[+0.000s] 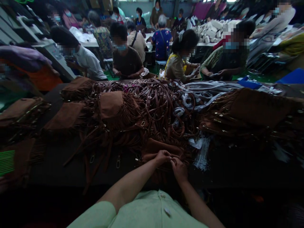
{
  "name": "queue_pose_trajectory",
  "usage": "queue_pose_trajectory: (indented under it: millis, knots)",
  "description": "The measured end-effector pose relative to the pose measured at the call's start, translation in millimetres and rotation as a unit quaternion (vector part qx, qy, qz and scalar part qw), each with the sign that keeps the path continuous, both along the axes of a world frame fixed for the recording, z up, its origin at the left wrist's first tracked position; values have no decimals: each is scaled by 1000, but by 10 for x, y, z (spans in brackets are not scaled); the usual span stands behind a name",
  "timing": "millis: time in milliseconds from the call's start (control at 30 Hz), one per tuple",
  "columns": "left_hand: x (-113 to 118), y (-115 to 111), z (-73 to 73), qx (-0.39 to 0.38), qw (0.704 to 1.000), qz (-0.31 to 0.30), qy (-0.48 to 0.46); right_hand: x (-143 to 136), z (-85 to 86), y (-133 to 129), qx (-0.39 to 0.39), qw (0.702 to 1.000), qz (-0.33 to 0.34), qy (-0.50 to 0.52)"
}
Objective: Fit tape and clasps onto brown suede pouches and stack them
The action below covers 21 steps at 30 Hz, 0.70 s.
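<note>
A brown fringed bag (163, 146) lies on the dark table right in front of me. Over its near edge my left hand (162, 156) and my right hand (178, 168) meet, fingertips pinched close together. Whatever sits between the fingers is too small and dim to make out. Just beyond the bag spreads a heap of brown straps (154, 101) with metal buckles and clips. To the right of my hands lies a bundle of thin clear plastic strips (201, 155).
Stacks of brown fringed bags stand at left (111, 106) and right (258, 107). Grey wrapped straps (211, 87) and a blue piece (249, 83) lie at the far edge. Several masked people sit across the table. A green-striped item (7, 162) is at far left.
</note>
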<state>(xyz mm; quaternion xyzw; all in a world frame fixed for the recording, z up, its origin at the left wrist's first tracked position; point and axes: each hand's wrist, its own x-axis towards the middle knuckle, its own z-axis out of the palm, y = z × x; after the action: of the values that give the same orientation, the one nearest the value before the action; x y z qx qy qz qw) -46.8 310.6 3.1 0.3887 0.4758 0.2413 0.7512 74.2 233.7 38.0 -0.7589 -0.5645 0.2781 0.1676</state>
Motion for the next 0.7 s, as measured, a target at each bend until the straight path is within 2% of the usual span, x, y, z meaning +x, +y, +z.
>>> queue_pose_trajectory:
  millis: [100, 167, 233, 300, 367, 400, 467, 533, 600, 700]
  knots:
    - [28, -65, 8, 22, 999, 34, 2, 46, -36, 39, 2, 999, 35, -23]
    - [66, -70, 30, 38, 998, 31, 35, 83, -48, 65, -4, 998, 44, -33]
    - [129, 60, 116, 80, 994, -20, 69, 116, -59, 84, -13, 999, 40, -30]
    - [238, 398, 285, 171, 975, -93, 112, 138, -70, 88, -16, 999, 29, -19]
    - [412, 940, 513, 306, 924, -124, 191, 148, -81, 79, -10, 999, 32, -12]
    - [524, 1260, 631, 375, 886, -126, 243, 148, -87, 70, -6, 999, 38, -13]
    - [782, 1914, 833, 492, 790, -110, 349, 144, -96, 52, -2, 999, 47, -21]
    - [1051, 2476, 951, 572, 704, -108, 406, 139, -102, 40, -2, 999, 46, -25]
    - [1284, 2864, 973, 602, 648, -170, 435, 136, -104, 39, -2, 999, 43, -21]
    - [1505, 3118, 893, 586, 615, -260, 460, 139, -101, 59, -5, 999, 38, -21]
